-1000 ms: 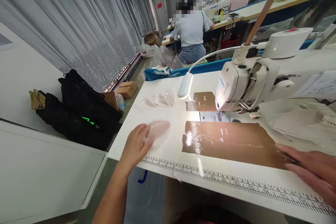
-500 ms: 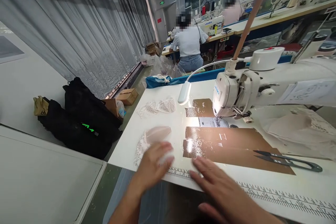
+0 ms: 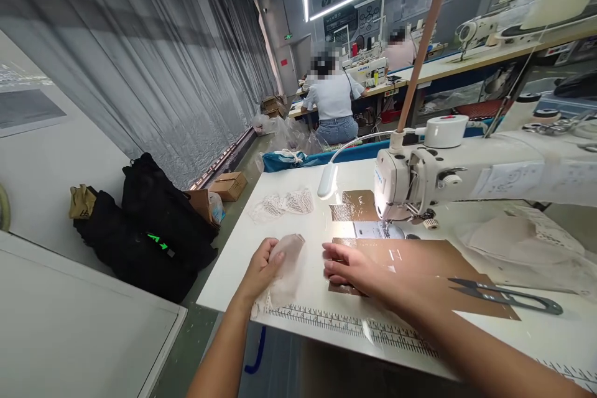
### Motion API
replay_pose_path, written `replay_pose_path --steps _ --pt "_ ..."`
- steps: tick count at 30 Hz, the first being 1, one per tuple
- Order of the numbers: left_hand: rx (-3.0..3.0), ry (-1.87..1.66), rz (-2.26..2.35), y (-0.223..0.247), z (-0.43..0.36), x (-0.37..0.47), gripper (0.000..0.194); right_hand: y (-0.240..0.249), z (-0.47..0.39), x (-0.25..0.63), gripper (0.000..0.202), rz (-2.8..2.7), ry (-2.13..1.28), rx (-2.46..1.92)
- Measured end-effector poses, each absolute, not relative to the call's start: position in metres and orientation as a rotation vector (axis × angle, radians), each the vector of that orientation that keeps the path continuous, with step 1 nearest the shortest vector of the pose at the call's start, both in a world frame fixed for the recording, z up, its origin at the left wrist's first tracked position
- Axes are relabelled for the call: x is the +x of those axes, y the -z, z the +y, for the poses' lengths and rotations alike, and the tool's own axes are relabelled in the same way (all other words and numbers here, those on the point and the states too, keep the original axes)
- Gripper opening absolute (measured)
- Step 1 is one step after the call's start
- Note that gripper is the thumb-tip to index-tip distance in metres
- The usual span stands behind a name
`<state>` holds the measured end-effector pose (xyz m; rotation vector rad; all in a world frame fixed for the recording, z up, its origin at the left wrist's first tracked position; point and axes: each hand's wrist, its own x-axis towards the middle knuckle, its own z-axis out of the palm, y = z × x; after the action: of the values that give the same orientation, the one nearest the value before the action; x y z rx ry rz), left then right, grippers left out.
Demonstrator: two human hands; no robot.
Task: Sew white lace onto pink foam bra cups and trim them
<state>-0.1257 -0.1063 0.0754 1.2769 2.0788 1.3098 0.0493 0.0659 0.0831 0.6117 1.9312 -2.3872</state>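
Note:
My left hand [image 3: 265,267] grips a sheer beige fabric piece [image 3: 289,264] with lace at its lower end, thumb on top, near the table's front left. My right hand [image 3: 347,267] has its fingers apart with nothing held, over the left end of the brown sheet [image 3: 410,255] beside the sewing machine [image 3: 401,180]. Behind my left hand, a white lace piece [image 3: 298,201] lies flat on the white table [image 3: 233,261]. Black thread snips [image 3: 508,295] rest on the brown sheet at the right.
A lamp [image 3: 328,180] on a bent neck hangs over the table. Pale fabric [image 3: 517,239] lies beneath the machine arm. Black bags [image 3: 153,230] and a cardboard box [image 3: 228,185] stand on the floor at left. Two people sit at machines farther back.
My left hand has closed on the beige fabric and lifted part of it. My right hand has moved away from the front edge onto the brown sheet. The view has shifted slightly.

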Motion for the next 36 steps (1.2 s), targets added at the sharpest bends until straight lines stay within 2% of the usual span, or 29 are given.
replay_pose_path --steps 6,12,19,23,26,27,28,31,36 --pt "1.340 -1.414 1.901 -0.074 -0.098 -0.101 0.033 -0.085 0.053 0.029 0.055 1.848 2.524 0.607" --pt "1.333 -1.452 2.050 -0.070 -0.096 -0.097 0.029 -0.083 0.055 0.043 0.051 1.842 2.636 0.677" --pt "1.150 -1.373 2.341 -0.079 -0.100 -0.138 0.033 -0.087 0.067 0.074 0.039 1.809 2.776 0.659" --pt "1.261 -1.286 2.477 -0.096 -0.103 -0.134 0.063 -0.088 0.072 0.095 0.037 1.808 2.776 0.516" --pt "1.526 -1.158 2.031 -0.107 -0.094 -0.103 0.086 -0.092 0.071 0.107 0.036 1.967 2.747 0.322" --pt "1.567 -1.113 1.837 -0.109 -0.089 -0.091 0.088 -0.094 0.070 0.110 0.036 2.020 2.734 0.255" --pt "1.566 -1.068 1.669 -0.111 -0.083 -0.078 0.082 -0.097 0.070 0.113 0.037 2.076 2.708 0.212" --pt "1.514 -0.998 1.460 -0.109 -0.063 -0.046 0.032 -0.107 0.070 0.121 0.034 2.374 2.438 0.231" --pt "1.574 -1.062 1.819 -0.092 -0.045 -0.024 0.010 -0.122 0.072 0.149 0.014 3.377 1.433 0.439"
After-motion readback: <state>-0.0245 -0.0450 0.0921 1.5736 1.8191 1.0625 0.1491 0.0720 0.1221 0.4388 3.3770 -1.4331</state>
